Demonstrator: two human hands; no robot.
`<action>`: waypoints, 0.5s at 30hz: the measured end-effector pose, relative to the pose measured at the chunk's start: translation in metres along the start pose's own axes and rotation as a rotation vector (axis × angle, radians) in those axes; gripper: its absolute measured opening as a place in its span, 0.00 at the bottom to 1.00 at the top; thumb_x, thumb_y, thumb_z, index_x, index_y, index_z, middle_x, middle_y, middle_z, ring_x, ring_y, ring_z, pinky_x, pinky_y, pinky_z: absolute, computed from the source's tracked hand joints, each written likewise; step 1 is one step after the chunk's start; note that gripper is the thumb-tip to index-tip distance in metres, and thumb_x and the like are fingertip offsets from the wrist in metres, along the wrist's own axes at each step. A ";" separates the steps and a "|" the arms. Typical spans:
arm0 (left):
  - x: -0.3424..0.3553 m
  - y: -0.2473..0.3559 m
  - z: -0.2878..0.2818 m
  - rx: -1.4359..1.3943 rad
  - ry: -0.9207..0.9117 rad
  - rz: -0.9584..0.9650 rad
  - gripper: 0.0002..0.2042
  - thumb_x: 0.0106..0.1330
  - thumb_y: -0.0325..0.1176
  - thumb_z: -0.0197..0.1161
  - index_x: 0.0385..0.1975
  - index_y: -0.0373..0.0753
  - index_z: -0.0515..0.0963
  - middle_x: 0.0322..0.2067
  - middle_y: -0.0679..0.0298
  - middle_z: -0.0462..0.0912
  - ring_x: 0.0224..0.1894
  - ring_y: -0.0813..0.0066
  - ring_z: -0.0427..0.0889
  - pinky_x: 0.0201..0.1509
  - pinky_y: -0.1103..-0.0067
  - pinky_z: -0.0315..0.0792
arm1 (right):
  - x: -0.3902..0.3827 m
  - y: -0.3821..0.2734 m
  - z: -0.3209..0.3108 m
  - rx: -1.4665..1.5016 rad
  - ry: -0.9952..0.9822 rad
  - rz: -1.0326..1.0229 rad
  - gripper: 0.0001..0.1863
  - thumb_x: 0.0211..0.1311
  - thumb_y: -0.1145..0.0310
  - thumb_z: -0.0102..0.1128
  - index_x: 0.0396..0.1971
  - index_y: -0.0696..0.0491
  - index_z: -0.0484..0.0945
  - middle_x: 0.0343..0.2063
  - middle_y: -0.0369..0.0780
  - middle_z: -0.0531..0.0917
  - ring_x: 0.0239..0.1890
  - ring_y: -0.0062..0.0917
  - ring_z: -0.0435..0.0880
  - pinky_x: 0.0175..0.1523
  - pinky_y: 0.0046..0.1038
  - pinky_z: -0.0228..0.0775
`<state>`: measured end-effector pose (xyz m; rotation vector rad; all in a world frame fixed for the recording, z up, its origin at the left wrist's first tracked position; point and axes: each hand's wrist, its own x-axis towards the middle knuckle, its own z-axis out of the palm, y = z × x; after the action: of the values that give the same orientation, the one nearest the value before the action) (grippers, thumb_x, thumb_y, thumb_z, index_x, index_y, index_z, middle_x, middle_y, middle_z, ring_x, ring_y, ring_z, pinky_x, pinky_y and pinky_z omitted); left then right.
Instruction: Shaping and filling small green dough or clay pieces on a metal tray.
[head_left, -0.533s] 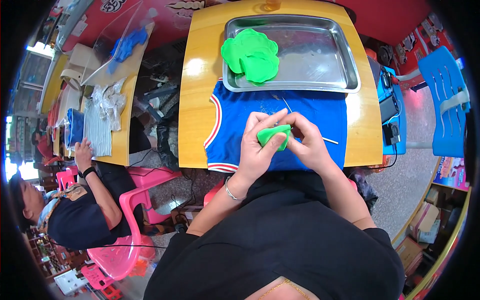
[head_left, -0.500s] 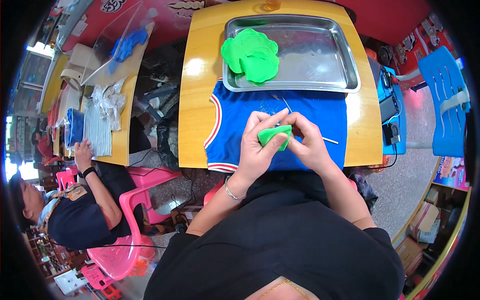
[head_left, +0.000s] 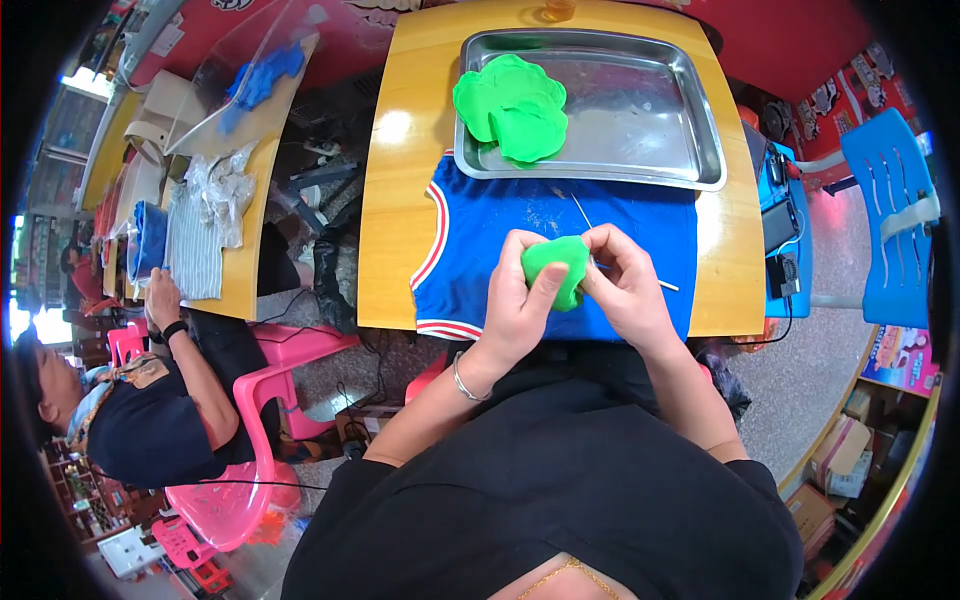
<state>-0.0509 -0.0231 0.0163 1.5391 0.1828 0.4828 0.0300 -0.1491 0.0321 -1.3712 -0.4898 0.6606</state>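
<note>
Over the blue sleeveless jersey (head_left: 468, 240) spread on the table, a thin, soft bright green piece like modelling clay (head_left: 556, 262) is held up between both hands. My left hand (head_left: 516, 312) grips it, thumb across its front and fingers behind. The fingers of my right hand (head_left: 632, 295) pinch its right edge. Beyond them, a ruffled stack of matching green pieces (head_left: 512, 108) lies in the left part of a shallow metal tray (head_left: 640, 120). A thin stick (head_left: 581, 209) rests on the jersey, and the end of a pale stick (head_left: 668, 286) shows by my right hand.
The wooden table (head_left: 400, 190) runs beneath tray and jersey. Right of it stand a blue stool (head_left: 795, 262) bearing dark devices and a blue chair (head_left: 893, 210). At left, another person (head_left: 150, 430) sits at a second table (head_left: 245, 270), near a pink chair (head_left: 262, 440).
The green piece has opened out and turned more of its face toward me. My left fingers have moved behind it, and my right hand has shifted slightly along its edge.
</note>
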 end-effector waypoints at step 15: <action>0.003 -0.003 0.001 -0.431 -0.052 -0.149 0.07 0.65 0.27 0.55 0.41 0.35 0.74 0.36 0.66 0.78 0.38 0.83 0.75 0.44 0.84 0.70 | 0.001 0.007 -0.001 -0.183 0.202 -0.236 0.08 0.51 0.80 0.61 0.32 0.60 0.75 0.33 0.37 0.76 0.35 0.17 0.77 0.39 0.18 0.72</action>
<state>-0.0475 -0.0229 0.0134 1.1056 0.1406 0.3372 0.0299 -0.1487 0.0251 -1.5058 -0.5488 0.2864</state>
